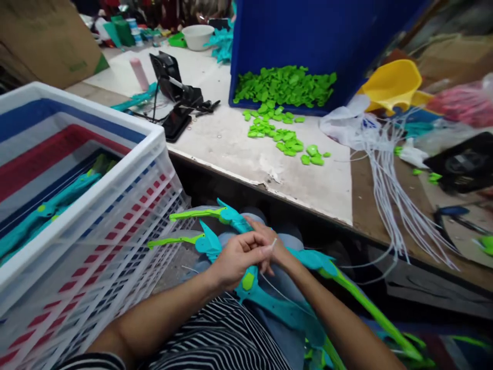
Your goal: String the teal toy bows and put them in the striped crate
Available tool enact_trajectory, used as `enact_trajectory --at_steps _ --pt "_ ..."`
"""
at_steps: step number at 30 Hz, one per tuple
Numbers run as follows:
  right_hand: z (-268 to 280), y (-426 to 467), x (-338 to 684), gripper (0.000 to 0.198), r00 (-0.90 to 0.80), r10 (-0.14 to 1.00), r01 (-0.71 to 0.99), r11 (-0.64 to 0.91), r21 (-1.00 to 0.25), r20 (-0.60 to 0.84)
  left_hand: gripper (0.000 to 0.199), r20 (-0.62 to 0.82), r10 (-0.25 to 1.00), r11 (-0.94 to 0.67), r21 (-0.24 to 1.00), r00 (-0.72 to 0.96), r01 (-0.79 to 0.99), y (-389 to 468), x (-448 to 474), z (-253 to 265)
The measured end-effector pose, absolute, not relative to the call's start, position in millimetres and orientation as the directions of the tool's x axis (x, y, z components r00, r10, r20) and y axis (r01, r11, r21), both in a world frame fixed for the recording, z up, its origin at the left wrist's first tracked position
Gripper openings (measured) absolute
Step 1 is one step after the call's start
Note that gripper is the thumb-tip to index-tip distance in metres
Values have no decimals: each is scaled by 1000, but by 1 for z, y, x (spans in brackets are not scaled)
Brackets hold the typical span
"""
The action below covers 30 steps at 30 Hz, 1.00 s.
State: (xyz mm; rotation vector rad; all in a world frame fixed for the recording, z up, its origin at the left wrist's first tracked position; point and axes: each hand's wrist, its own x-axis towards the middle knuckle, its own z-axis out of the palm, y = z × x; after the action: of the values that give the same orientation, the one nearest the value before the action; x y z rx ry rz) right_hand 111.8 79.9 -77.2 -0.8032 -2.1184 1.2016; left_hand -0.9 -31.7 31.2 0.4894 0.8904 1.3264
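Observation:
My left hand (pixel 241 254) is closed, thumb and fingers pinching near a thin white cord (pixel 283 295) whose short end sticks up by the thumb tip. Crossing close behind it, my right hand (pixel 271 239) has curled fingers, partly covered by the left; what they grip is hidden. Under both hands, turquoise plastic pieces (pixel 279 308) with a bright green hexagonal spot lie across my lap. Two slim green arms (pixel 177 240) stick out to the left, and a longer green arm (pixel 373 306) runs down to the right.
Left stands a white mesh crate (pixel 154 149) with a striped lining and turquoise pieces inside. On the table (pixel 227 139), small green parts (pixel 285 85) spill from a blue bin (pixel 285 33). A phone stand (pixel 181 97) and a white cord bundle (pixel 389 190) are there too.

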Motion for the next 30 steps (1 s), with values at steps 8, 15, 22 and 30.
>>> enact_trajectory --at_steps 8,15,22,30 --pt "-53 110 149 53 -795 483 487 148 -861 -367 35 -259 774 -15 904 -577 -427 -26 -72 18" --pt "-56 112 152 58 -780 442 500 15 -866 -443 26 -128 719 23 987 -683 -160 -12 -113 12" --pt "-55 114 151 60 -766 459 522 33 -852 -451 23 -99 780 92 995 -618 -43 -1 -122 20" --pt "-56 111 151 65 -757 453 531 8 -847 -470 18 -41 765 77 997 -642 29 0 -125 22"
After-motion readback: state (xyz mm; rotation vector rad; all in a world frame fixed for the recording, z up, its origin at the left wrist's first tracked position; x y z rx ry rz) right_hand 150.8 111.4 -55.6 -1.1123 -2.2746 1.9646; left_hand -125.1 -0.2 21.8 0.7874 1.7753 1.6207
